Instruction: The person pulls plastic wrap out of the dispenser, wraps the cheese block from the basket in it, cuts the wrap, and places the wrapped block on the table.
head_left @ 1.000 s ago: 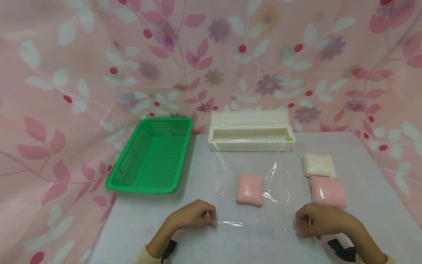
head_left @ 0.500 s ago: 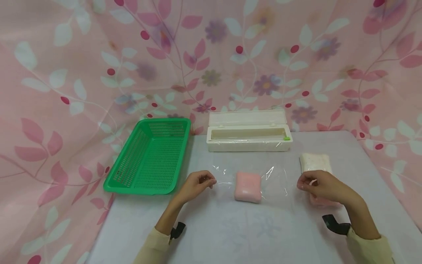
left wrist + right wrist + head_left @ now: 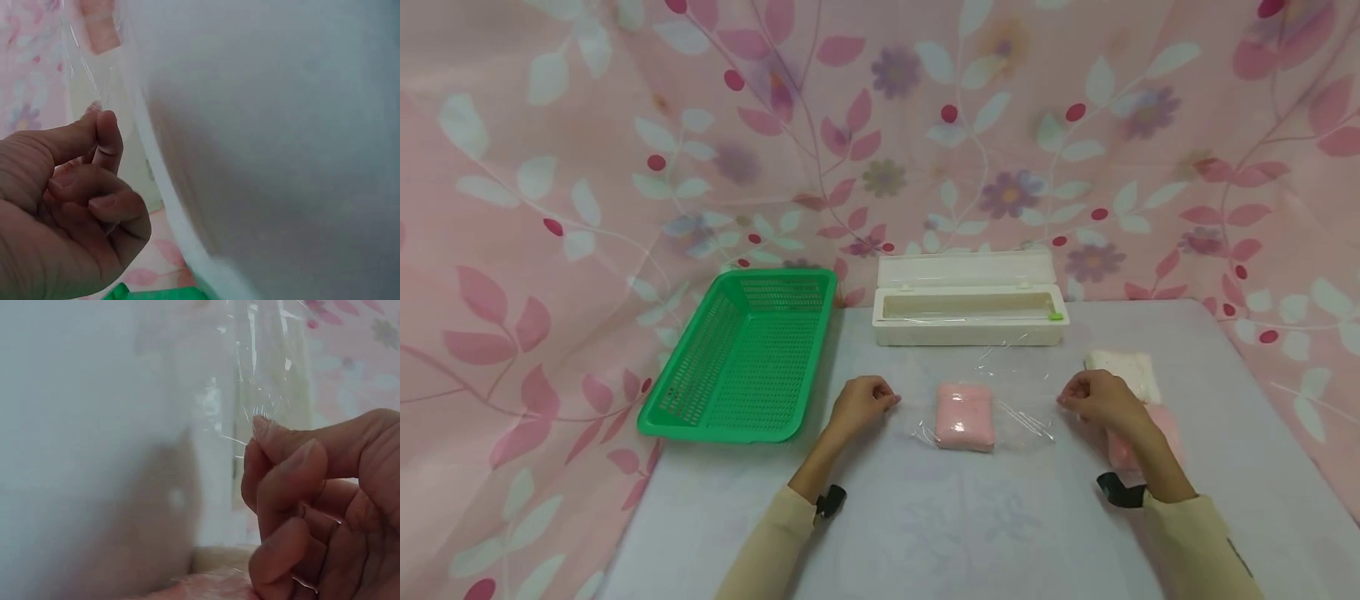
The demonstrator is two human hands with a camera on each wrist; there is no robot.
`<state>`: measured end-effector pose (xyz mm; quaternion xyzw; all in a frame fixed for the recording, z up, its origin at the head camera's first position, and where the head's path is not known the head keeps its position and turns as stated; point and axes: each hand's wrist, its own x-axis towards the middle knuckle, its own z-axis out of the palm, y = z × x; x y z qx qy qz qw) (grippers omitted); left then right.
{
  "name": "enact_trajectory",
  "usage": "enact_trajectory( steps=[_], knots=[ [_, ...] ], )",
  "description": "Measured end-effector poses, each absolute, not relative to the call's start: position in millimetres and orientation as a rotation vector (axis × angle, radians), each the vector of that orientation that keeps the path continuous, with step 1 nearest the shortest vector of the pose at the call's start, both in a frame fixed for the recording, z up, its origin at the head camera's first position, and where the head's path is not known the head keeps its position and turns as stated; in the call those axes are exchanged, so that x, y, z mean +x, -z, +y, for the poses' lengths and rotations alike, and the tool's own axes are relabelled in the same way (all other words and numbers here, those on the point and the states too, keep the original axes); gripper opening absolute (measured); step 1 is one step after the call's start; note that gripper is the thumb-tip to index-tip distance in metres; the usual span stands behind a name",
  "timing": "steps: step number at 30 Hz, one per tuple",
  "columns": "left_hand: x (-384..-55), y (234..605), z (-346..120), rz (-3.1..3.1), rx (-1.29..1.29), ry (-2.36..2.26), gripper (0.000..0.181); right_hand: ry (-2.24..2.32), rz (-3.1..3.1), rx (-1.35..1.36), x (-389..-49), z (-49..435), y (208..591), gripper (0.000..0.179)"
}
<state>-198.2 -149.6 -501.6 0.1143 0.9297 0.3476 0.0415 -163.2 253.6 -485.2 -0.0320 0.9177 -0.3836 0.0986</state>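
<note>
A pink pillow-shaped block, like a bar of soap, lies mid-table with clear plastic wrap over and around it. On its left, my left hand pinches an edge of the wrap between thumb and forefinger; the left wrist view shows the film stretching up from the fingertips. My right hand pinches the opposite corner, and the film gathers in creases at its thumb. Both hands are raised a little over the table. Behind the block stands a white wrap dispenser box, its lid raised.
A green plastic basket stands at the left. To the right, a white wrapped block and a pink wrapped block lie partly behind the right hand and forearm. A floral curtain hangs behind the table.
Both hands have moved from the front of the table away towards the box, bringing the near edge of the wrap up and over the pink block. They have also come closer together.
</note>
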Motion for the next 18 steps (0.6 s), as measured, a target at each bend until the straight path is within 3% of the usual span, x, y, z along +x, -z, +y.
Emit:
enact_trajectory(
  steps=[12,15,18],
  knots=[
    [-206,501,-132,2.856,0.449,-0.587,0.018,0.884,2.852,-0.151,-168,234,498,0.007],
    [-203,492,-132,2.878,0.503,-0.520,0.011,0.916,2.812,-0.217,-170,236,493,0.005],
    [-195,475,-134,2.944,0.541,-0.479,0.007,0.922,2.793,-0.219,-165,239,479,0.017]
  ],
)
